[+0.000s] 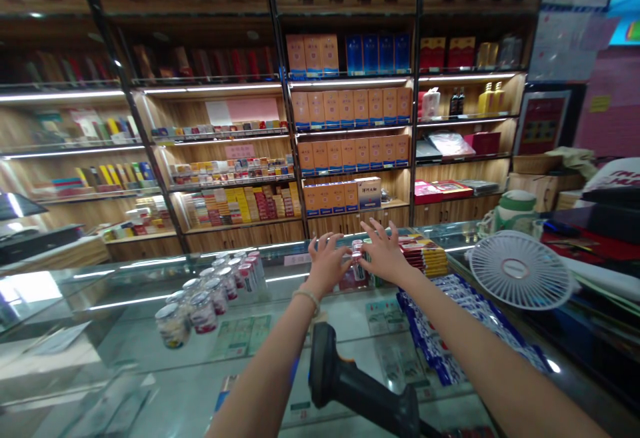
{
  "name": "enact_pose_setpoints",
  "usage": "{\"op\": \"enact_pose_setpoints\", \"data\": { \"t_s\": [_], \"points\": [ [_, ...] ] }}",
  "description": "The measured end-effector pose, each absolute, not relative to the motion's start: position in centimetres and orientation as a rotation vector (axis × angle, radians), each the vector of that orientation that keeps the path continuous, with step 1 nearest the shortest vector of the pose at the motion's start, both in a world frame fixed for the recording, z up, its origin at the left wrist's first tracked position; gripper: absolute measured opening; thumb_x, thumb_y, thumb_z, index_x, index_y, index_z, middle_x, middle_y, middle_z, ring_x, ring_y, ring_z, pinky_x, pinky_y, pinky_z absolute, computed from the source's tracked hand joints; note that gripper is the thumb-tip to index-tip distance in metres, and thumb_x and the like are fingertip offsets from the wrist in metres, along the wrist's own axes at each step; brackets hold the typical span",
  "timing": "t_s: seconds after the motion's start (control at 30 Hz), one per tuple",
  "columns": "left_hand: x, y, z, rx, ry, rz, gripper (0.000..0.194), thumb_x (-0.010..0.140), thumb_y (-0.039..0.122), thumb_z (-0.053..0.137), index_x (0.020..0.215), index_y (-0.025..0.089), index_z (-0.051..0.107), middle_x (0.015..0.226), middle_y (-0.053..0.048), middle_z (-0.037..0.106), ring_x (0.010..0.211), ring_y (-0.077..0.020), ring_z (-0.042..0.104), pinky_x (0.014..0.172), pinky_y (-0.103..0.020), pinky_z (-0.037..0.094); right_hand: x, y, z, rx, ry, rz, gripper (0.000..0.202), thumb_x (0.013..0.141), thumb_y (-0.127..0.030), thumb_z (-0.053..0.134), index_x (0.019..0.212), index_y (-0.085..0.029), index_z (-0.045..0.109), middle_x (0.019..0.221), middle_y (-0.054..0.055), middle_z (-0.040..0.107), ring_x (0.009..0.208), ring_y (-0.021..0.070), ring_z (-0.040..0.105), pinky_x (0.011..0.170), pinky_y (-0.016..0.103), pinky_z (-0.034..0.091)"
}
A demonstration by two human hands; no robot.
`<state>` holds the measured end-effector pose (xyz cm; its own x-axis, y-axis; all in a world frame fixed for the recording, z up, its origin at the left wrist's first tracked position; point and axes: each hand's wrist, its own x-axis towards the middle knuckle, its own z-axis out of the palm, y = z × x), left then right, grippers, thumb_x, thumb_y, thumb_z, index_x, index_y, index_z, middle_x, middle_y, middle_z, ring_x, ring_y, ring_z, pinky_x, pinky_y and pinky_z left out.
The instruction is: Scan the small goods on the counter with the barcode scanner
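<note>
Out over the glass counter (190,378), my left hand (327,265) and my right hand (383,255) meet on either side of a small container (357,251) with a pale top. Thumb and forefinger of each hand press against its sides, while the other fingers are raised and spread. Its label is too small to read. Beside my right hand lie stacked yellow and red packets (425,255). Below the hands, a black barcode scanner (345,378) stands with its head up, between my forearms.
Lidded jars and cans (203,308) stand in rows at the left. Blue-and-white packets (460,325) lie under my right forearm. A white round fan (520,269) and a green-and-white jug (515,211) are at the right. Behind the counter rise shelves of boxes (353,108).
</note>
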<state>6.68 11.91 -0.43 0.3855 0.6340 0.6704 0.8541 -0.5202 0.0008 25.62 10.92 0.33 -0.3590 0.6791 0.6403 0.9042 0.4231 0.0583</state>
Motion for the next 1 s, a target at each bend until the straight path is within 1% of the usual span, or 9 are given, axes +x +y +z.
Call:
{"op": "enact_pose_setpoints", "data": {
  "t_s": [0.17, 0.37, 0.47, 0.6, 0.8, 1.0],
  "points": [
    [6.6, 12.1, -0.9, -2.292, -1.260, -0.863, 0.019, 0.083, 0.035, 0.073, 0.102, 0.034, 0.070, 0.140, -0.001, 0.058, 0.137, -0.0298, 0.040, 0.115, -0.061, 0.018, 25.7, 11.3, 0.0, -1.353, -2.130, -0.615, 0.025, 0.085, -0.042, 0.063, 0.097, -0.024, 0.076, 0.159, 0.010, 0.038, 0.148, 0.0338, 0.023, 0.118, 0.065, 0.002],
    [6.6, 12.2, -1.2, -2.275, -1.213, -0.821, 0.027, 0.082, 0.035, 0.074, 0.108, 0.036, 0.068, 0.141, -0.001, 0.057, 0.137, -0.0299, 0.041, 0.116, -0.060, 0.020, 25.8, 11.3, 0.1, -1.380, -2.117, -0.631, 0.024, 0.085, -0.043, 0.062, 0.094, -0.025, 0.075, 0.157, 0.008, 0.041, 0.148, 0.0351, 0.023, 0.119, 0.063, 0.000],
    [6.6, 12.1, -1.0, -2.262, -1.215, -0.796, 0.032, 0.081, 0.035, 0.076, 0.111, 0.036, 0.067, 0.143, -0.002, 0.056, 0.138, -0.0304, 0.041, 0.116, -0.060, 0.021, 26.0, 11.3, 0.4, -1.392, -2.128, -0.601, 0.025, 0.086, -0.044, 0.061, 0.097, -0.025, 0.073, 0.158, 0.008, 0.040, 0.149, 0.0350, 0.021, 0.119, 0.062, 0.001],
    [6.5, 11.8, -0.6, -2.236, -1.222, -0.792, 0.044, 0.079, 0.036, 0.078, 0.120, 0.034, 0.063, 0.149, -0.006, 0.050, 0.139, -0.0306, 0.040, 0.116, -0.060, 0.022, 26.4, 11.5, 0.8, -1.422, -2.109, -0.507, 0.028, 0.084, -0.046, 0.062, 0.102, -0.025, 0.069, 0.160, 0.010, 0.036, 0.149, 0.0346, 0.019, 0.117, 0.063, 0.004],
    [6.2, 11.9, -0.8, -2.230, -1.174, -0.810, 0.040, 0.077, 0.034, 0.079, 0.115, 0.034, 0.064, 0.152, -0.006, 0.046, 0.141, -0.0300, 0.039, 0.118, -0.059, 0.019, 27.0, 11.7, 1.0, -1.419, -2.173, -0.420, 0.025, 0.079, -0.039, 0.063, 0.100, -0.025, 0.067, 0.163, 0.008, 0.030, 0.149, 0.0339, 0.019, 0.116, 0.062, 0.005],
    [6.1, 12.1, -1.3, -2.241, -1.168, -0.799, 0.039, 0.076, 0.033, 0.080, 0.112, 0.033, 0.065, 0.151, -0.007, 0.047, 0.140, -0.0305, 0.039, 0.118, -0.060, 0.018, 27.0, 11.7, 0.9, -1.418, -2.213, -0.409, 0.027, 0.078, -0.041, 0.063, 0.101, -0.026, 0.067, 0.163, 0.009, 0.028, 0.150, 0.0338, 0.015, 0.116, 0.062, 0.003]
  ]
}}
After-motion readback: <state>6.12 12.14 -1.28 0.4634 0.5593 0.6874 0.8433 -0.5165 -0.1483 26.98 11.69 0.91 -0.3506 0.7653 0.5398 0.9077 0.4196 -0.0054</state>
